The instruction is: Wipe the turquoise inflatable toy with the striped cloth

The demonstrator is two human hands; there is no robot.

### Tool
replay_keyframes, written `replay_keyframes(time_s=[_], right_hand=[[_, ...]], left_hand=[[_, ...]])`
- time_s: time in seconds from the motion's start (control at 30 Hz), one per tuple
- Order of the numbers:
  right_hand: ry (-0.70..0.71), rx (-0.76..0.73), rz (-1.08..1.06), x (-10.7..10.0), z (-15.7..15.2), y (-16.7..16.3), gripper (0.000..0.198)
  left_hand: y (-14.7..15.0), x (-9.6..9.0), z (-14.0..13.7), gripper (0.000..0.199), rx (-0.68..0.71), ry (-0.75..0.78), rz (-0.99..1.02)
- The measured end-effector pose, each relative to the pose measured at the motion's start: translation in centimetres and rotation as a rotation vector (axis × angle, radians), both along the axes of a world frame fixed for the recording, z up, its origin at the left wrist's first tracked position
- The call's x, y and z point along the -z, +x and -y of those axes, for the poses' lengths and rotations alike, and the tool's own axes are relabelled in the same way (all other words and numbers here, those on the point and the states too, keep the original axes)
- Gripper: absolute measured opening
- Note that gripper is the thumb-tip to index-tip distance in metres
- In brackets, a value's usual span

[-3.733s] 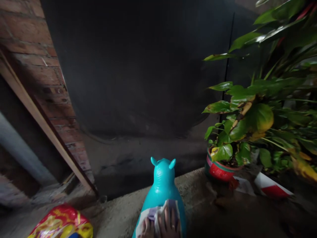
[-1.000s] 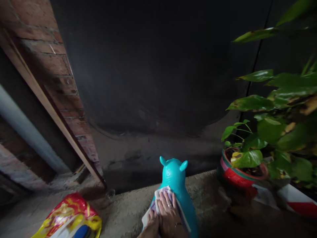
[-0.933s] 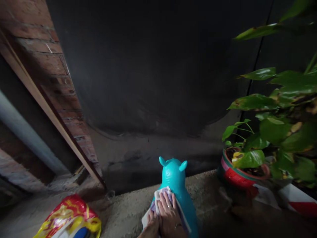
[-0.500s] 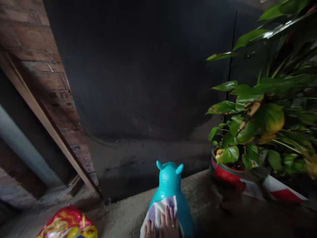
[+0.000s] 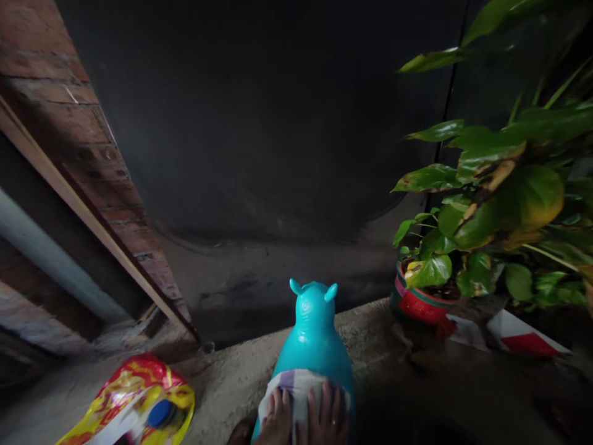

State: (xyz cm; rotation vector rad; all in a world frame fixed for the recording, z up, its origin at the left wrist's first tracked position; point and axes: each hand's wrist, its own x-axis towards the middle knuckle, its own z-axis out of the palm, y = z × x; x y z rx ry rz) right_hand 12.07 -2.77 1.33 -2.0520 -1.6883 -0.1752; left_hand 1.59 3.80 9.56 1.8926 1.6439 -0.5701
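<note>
A turquoise inflatable animal toy with two small ears stands on the floor, facing away from me. Across its back lies a white and purple cloth. My left hand rests on the cloth's left part, fingers stretched forward. Beside it my right hand, wearing a ring, lies flat on the cloth with fingers a little apart. Both palms press the cloth against the toy's back. The toy's lower part is hidden below the hands.
A red and yellow bag, with a blue cap showing, lies at left on the concrete floor. A leafy plant in a red pot stands at right. Ahead is a dark panel; brickwork borders it at left.
Both hands and the cloth have moved back along the toy, toward me. The hands are farther apart and the cloth lies wider. The view has tipped downward, showing more of the bag.
</note>
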Motion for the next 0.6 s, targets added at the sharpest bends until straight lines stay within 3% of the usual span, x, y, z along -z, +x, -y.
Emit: replay_keyframes(time_s=[0.13, 0.2, 0.4, 0.6], right_hand=[[-0.102, 0.009, -0.036, 1.0, -3.8, 2.1, 0.052], [-0.188, -0.055, -0.075, 0.8, -5.7, 3.8, 0.052], [-0.367, -0.206, -0.101, -0.2, -8.5, 6.5, 0.051], [-0.246, -0.068, -0.029, 1.9, -5.5, 4.2, 0.052]], left_hand=[[0.0, 1.4, -1.8, 0.141, -0.022, -0.026, 0.046], [-0.1, 1.5, -2.8, 0.158, -0.023, -0.046, 0.121], [-0.6, 0.7, -4.1, 0.159, -0.039, -0.077, 0.272], [-0.4, 2.3, -2.7, 0.155, -0.063, -0.014, 0.246]])
